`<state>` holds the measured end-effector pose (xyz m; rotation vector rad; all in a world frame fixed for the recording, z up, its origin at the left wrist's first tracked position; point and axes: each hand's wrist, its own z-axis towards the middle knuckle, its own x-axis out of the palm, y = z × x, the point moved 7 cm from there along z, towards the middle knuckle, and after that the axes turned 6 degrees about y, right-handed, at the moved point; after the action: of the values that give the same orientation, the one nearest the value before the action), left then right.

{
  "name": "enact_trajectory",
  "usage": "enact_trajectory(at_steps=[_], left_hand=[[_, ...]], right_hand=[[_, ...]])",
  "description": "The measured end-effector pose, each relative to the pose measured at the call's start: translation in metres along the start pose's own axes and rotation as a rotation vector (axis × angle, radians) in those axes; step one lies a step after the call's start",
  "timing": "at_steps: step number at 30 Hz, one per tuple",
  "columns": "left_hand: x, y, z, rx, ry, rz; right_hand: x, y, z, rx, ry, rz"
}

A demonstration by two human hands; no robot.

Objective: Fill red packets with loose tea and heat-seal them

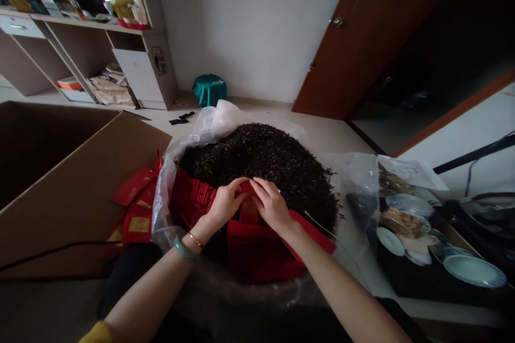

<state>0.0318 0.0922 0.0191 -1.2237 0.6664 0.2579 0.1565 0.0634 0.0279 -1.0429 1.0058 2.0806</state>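
Note:
Both hands meet over a basin lined with clear plastic (164, 193) and heaped with dark loose tea leaves (273, 150). My left hand (227, 201) and my right hand (271, 206) pinch the top edge of a small red packet (249, 210) with a gold label. Their fingertips nearly touch along that edge. Left of them lies a row of stacked red packets (191, 198) inside the basin. Below the hands is a larger piece of red material (261, 257), partly covered by my right forearm. The packet's lower end overlaps it.
More red packets (137, 225) with gold labels lie beside a big open cardboard box (80, 166) on the left. At right, a dark tray (418, 284) holds bowls and a tub of brownish pieces (402, 222). A teal covered stool (210, 90) stands by the wall.

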Motion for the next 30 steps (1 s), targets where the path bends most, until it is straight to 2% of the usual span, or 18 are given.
enact_trajectory(at_steps=[6, 13, 20, 25, 27, 30], left_hand=[[0.002, 0.004, 0.0, 0.001, -0.042, 0.012], [0.005, -0.005, -0.002, 0.12, -0.029, 0.018], [0.004, 0.004, -0.001, 0.05, -0.079, 0.049], [0.013, 0.002, -0.001, 0.146, -0.029, 0.157], [0.011, -0.003, -0.004, 0.201, -0.076, 0.251], [0.002, -0.013, -0.01, 0.266, -0.25, 0.424]], right_hand=[[-0.007, -0.001, 0.0, -0.019, -0.099, -0.069], [-0.011, 0.001, -0.002, -0.086, -0.19, -0.124], [-0.01, 0.005, -0.004, -0.166, -0.204, -0.116], [-0.012, -0.001, 0.002, -0.108, -0.134, -0.13], [-0.01, -0.003, 0.004, -0.103, -0.076, -0.11], [-0.011, -0.011, 0.005, 0.002, -0.056, -0.016]])
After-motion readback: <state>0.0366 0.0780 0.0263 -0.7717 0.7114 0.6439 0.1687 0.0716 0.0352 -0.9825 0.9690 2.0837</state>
